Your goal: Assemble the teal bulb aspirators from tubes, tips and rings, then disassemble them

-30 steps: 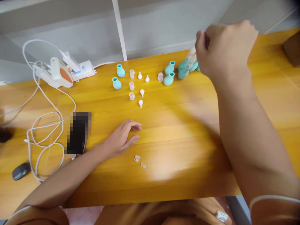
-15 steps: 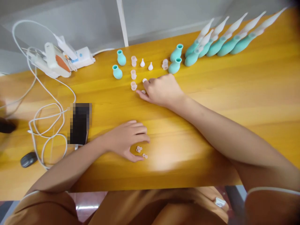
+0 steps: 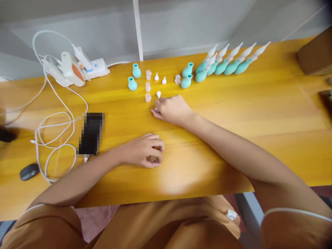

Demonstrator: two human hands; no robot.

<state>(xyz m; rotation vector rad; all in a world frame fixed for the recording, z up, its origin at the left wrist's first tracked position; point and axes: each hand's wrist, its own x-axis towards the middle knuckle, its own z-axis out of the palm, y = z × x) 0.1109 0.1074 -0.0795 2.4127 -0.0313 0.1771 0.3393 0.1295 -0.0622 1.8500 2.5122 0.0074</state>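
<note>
My left hand (image 3: 146,150) rests on the table with its fingers curled in around small translucent pinkish discs (image 3: 152,159), which show between thumb and fingers. Farther forward, my right hand (image 3: 174,110) has thumb and fingers closing on a small white piece (image 3: 156,109), mostly hidden. Just beyond its fingertips lies a white cone-shaped tip (image 3: 158,94). Two more white tips (image 3: 164,80) stand behind it. To their left is a column of three translucent cups (image 3: 148,86), and another cup (image 3: 177,79) is at the right, beside open turquoise bulbs (image 3: 186,81).
Several turquoise bulbs with clear pointed nozzles (image 3: 242,65) lie at the back right. Two open bulbs (image 3: 132,84) stand back left. A phone (image 3: 92,135), white cables (image 3: 70,121), a power strip (image 3: 98,68) and a mouse (image 3: 29,172) occupy the left. A brown box (image 3: 316,52) sits far right.
My left hand's fingers have drawn in around the small discs, which earlier lay in its open grasp. My right hand stays by the white tips. The view has shifted, showing the box at right.
</note>
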